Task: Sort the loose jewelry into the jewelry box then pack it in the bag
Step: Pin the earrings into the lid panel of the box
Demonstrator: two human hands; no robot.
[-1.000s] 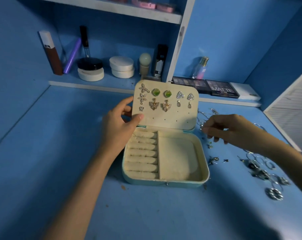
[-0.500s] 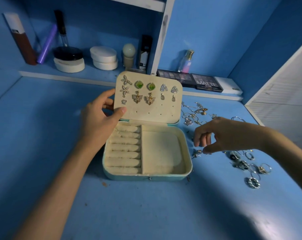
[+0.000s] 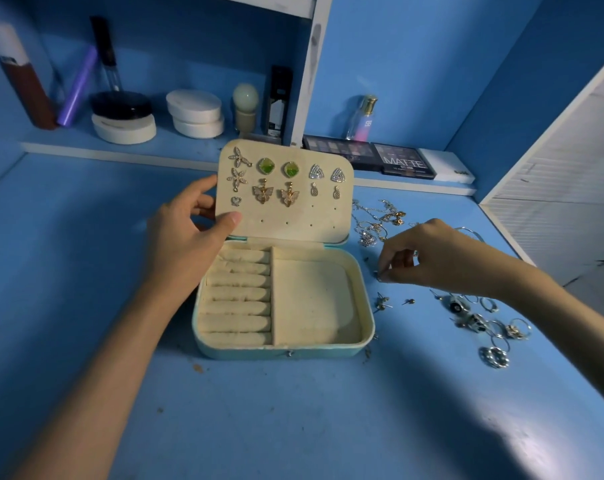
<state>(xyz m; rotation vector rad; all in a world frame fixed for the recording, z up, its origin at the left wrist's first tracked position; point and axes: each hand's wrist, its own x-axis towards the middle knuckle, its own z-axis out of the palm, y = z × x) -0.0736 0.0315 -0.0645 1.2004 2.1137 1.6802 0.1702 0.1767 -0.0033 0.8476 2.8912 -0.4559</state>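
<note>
A pale green jewelry box [image 3: 280, 351] with cream lining stands open on the blue table. Several earrings [image 3: 276, 178] are pinned on its raised lid [image 3: 293, 220]. My left hand [image 3: 186, 233] grips the lid's left edge, thumb on the inner face. The ring rolls and the square tray inside hold nothing. To the right of the box, my right hand [image 3: 418, 254] pinches a small silver earring [image 3: 378, 275] just above the table. Loose studs [image 3: 383, 301], rings [image 3: 494, 341] and tangled chains [image 3: 380, 220] lie around it. No bag is in view.
A low shelf at the back carries cosmetic jars [image 3: 195, 114], tubes [image 3: 77, 86], a small perfume bottle [image 3: 361, 117] and eyeshadow palettes [image 3: 370, 155]. A white slatted panel [image 3: 563, 202] closes off the right side.
My right hand has come down from the chains to the small pieces beside the box and lifted one between its fingertips. My left hand keeps its hold on the lid.
</note>
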